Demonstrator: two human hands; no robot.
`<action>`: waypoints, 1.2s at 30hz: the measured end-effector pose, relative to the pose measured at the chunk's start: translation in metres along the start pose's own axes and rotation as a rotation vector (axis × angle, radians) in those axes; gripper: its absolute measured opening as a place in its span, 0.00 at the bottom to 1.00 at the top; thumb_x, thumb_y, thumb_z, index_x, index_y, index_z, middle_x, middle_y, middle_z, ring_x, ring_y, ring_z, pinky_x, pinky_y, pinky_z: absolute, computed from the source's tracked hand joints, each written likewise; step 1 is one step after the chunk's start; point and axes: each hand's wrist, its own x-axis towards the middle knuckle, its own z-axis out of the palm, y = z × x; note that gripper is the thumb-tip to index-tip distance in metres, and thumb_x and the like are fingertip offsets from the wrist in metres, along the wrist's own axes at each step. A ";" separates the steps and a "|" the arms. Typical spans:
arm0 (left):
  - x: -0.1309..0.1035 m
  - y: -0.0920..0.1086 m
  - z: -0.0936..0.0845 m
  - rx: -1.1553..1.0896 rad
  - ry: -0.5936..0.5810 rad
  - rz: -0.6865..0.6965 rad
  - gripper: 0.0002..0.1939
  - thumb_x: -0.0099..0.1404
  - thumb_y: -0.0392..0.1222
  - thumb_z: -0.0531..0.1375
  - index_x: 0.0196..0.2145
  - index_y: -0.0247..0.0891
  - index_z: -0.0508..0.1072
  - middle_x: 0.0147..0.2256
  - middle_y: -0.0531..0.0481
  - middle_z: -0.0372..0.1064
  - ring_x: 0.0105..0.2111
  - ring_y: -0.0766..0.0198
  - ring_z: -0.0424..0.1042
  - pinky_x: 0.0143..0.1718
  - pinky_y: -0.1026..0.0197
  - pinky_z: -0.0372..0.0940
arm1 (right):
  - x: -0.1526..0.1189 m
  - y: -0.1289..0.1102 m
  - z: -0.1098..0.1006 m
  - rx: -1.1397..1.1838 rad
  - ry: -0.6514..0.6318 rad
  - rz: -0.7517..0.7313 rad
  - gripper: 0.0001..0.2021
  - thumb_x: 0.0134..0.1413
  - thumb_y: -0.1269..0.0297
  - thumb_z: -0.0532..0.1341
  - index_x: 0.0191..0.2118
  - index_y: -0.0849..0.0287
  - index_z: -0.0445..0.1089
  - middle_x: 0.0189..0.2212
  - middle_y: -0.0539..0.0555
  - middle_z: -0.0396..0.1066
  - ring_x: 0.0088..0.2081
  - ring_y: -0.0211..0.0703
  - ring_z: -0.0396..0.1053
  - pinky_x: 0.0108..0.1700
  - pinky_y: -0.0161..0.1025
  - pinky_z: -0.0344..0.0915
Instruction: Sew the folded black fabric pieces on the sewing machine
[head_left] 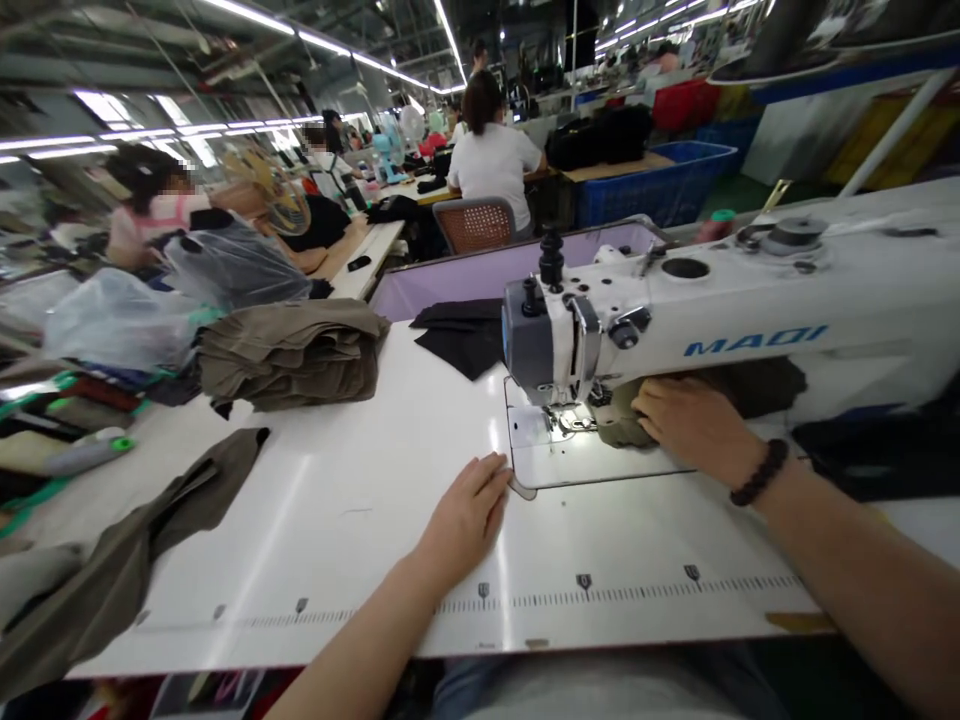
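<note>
A white sewing machine [735,320] stands on the right of the white table [375,530], its needle area lit. My right hand [694,425], with a dark beaded bracelet at the wrist, is closed on an olive cloth piece [626,420] under the machine arm, just right of the presser foot. More dark cloth lies behind that hand. My left hand [469,510] rests flat on the table, left of the metal needle plate [547,465], fingers stretched out and holding nothing.
Stacked brown cloth [292,350] and black pieces [465,330] lie beyond my left hand. A long brown cloth [150,540] hangs over the table's left edge, near thread cones [82,455]. People sit farther back, beyond a lilac panel [465,275].
</note>
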 end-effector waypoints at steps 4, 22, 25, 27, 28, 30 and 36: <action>0.001 0.000 -0.002 0.001 -0.016 0.002 0.15 0.67 0.35 0.47 0.48 0.31 0.67 0.49 0.40 0.65 0.50 0.58 0.65 0.54 0.50 0.61 | 0.005 -0.006 0.000 -0.025 -0.011 0.016 0.09 0.53 0.73 0.51 0.26 0.61 0.65 0.28 0.57 0.67 0.34 0.47 0.65 0.37 0.43 0.55; -0.003 -0.005 0.003 -0.001 -0.032 -0.013 0.16 0.66 0.37 0.48 0.49 0.34 0.67 0.50 0.42 0.64 0.51 0.57 0.65 0.54 0.50 0.61 | -0.006 0.020 0.003 0.033 -0.014 0.022 0.07 0.52 0.72 0.52 0.31 0.64 0.67 0.33 0.58 0.68 0.34 0.43 0.66 0.33 0.37 0.59; -0.003 -0.005 0.003 -0.011 -0.029 -0.015 0.16 0.66 0.37 0.48 0.49 0.35 0.67 0.50 0.43 0.64 0.51 0.57 0.65 0.54 0.51 0.61 | -0.007 0.016 0.005 0.062 -0.007 0.002 0.09 0.49 0.78 0.51 0.28 0.65 0.67 0.31 0.59 0.68 0.34 0.44 0.66 0.34 0.38 0.58; -0.003 -0.006 0.003 -0.014 -0.025 -0.013 0.16 0.66 0.37 0.48 0.50 0.35 0.67 0.51 0.43 0.64 0.51 0.57 0.65 0.55 0.51 0.60 | -0.006 0.015 0.006 0.095 0.013 0.022 0.10 0.48 0.79 0.50 0.26 0.64 0.67 0.30 0.60 0.68 0.33 0.44 0.66 0.34 0.37 0.58; -0.003 -0.006 0.003 -0.013 -0.023 -0.011 0.16 0.66 0.37 0.48 0.50 0.36 0.67 0.51 0.43 0.64 0.51 0.57 0.65 0.55 0.51 0.60 | -0.005 0.016 0.006 0.117 0.028 0.041 0.10 0.49 0.78 0.51 0.26 0.64 0.67 0.30 0.59 0.68 0.32 0.43 0.66 0.34 0.37 0.58; -0.003 -0.006 0.003 -0.014 -0.020 -0.009 0.16 0.66 0.37 0.48 0.50 0.36 0.67 0.51 0.43 0.64 0.51 0.57 0.65 0.55 0.51 0.60 | -0.005 0.023 0.005 0.171 0.069 0.099 0.08 0.49 0.75 0.52 0.26 0.63 0.67 0.29 0.58 0.69 0.32 0.42 0.66 0.34 0.36 0.59; -0.003 -0.009 0.004 -0.032 -0.023 -0.018 0.16 0.65 0.38 0.49 0.49 0.37 0.67 0.50 0.43 0.64 0.50 0.57 0.66 0.52 0.52 0.63 | -0.029 0.051 -0.005 0.334 0.228 0.303 0.11 0.56 0.70 0.47 0.38 0.63 0.65 0.32 0.55 0.70 0.33 0.39 0.67 0.35 0.34 0.60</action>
